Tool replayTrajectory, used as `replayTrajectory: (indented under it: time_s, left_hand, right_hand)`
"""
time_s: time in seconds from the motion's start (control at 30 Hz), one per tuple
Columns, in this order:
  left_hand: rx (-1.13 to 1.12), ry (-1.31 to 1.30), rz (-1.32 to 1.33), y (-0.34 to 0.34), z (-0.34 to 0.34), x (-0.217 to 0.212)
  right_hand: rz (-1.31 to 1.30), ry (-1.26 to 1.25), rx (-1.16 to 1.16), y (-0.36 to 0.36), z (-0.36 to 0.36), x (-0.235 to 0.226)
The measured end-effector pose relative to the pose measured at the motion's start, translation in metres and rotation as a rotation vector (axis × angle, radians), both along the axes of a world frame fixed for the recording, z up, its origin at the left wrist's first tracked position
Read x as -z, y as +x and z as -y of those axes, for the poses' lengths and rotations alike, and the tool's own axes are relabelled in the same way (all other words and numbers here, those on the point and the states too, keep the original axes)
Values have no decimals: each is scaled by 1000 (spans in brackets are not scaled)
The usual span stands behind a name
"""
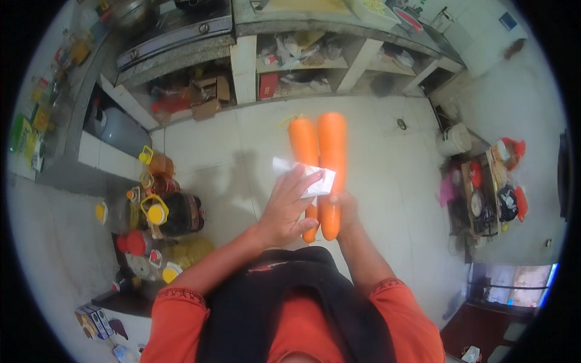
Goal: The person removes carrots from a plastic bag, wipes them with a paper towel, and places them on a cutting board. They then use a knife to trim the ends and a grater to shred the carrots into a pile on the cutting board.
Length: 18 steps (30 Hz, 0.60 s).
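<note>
Two large orange carrots are held up side by side in front of me: the left carrot [304,142], with a bit of green stalk at its top, and the thicker right carrot [332,142]. A folded piece of white paper [325,183] lies across their middles. My left hand [283,204] presses this paper against the carrots, its fingers bent over it and its thumb near the left carrot's lower tip. At the right carrot's lower right side, my right hand [347,210] grips it, slightly blurred; most of its fingers are hidden behind the carrots.
A stone counter [284,27] with open shelves runs along the far side, with a stove [175,39] at its left. A grey gas cylinder [124,130] and several oil bottles [158,213] stand left. To the right are a white bucket [454,140] and a loaded rack [482,193].
</note>
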<state>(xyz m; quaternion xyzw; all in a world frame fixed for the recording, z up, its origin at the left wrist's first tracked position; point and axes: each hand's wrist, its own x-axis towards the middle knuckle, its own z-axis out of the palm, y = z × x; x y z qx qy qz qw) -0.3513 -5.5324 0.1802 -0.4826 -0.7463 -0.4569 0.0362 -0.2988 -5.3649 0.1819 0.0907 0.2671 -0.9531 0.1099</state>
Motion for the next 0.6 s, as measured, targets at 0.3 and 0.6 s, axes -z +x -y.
replayTrajectory:
  time_s: [0.3,0.6]
  left_hand:
    - [-200,343,542,-177,-143,-4]
    - [6,326,774,-281,-215,9]
  right_hand:
    - [-173,4,-120,-146,-112,-9]
    - [-42,147,118,-283,-203,1]
